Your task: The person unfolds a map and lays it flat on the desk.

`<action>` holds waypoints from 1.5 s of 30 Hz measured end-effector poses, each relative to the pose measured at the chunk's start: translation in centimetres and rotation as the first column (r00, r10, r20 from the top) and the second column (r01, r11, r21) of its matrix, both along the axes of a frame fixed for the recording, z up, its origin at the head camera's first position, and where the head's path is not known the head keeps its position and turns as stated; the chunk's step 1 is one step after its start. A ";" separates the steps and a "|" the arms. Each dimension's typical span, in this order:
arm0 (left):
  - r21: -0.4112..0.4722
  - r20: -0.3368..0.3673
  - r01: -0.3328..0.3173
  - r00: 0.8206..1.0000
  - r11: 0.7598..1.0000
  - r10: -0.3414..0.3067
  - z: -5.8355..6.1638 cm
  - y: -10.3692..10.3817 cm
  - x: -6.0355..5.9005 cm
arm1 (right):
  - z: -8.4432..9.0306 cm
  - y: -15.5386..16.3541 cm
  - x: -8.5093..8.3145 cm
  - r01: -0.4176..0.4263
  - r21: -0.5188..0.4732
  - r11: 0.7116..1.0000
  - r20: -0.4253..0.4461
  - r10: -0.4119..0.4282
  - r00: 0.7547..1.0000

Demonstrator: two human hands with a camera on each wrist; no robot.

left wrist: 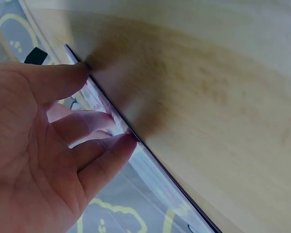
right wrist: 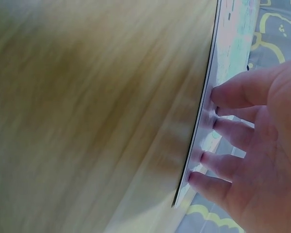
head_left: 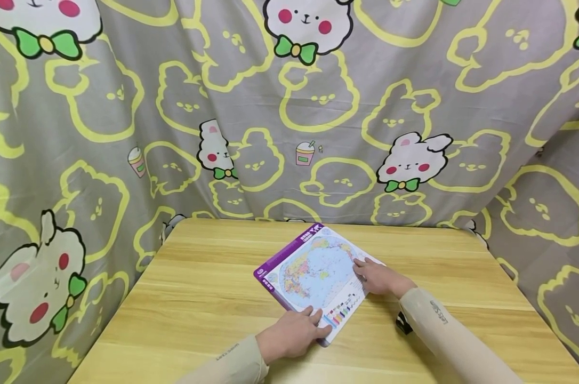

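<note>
Backdrop: I see a grey curtain (head_left: pixel 289 122) printed with yellow-outlined and white rabbits hanging behind and beside the work.
Surface: a pale wooden tabletop (head_left: pixel 198 298).
Map board: a purple-bordered world map board (head_left: pixel 313 272) lies flat near the middle of the tabletop, turned at an angle.
Left hand (head_left: pixel 294 333): fingers straight, tips pressing the board's near corner.
Right hand (head_left: pixel 376 277): fingers spread and flat, pressing the board's right edge.
Wrist views: both show fingertips (right wrist: pixel 208 121) against the board's thin edge.
</note>
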State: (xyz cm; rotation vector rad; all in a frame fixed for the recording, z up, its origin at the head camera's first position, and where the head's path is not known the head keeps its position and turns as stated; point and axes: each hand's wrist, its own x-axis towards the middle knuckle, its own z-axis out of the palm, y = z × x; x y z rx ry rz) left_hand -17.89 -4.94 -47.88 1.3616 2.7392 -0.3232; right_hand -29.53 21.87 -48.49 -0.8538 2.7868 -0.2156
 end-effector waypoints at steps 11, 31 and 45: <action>-0.001 0.002 0.017 1.000 1.000 -0.017 0.0 0.6 0.2 | 0.1 -0.1 -0.5 0.011 -0.001 1.000 0.019 -0.011 1.000; 0.099 0.084 0.006 0.996 0.995 -0.014 -0.1 0.2 0.3 | -0.5 0.0 0.1 0.044 -0.031 0.999 -0.046 -0.045 0.998; 0.159 0.190 -0.292 0.946 0.943 0.261 -0.6 -5.1 -4.2 | -0.2 -1.8 5.6 -0.066 -0.039 0.997 -0.096 0.062 0.993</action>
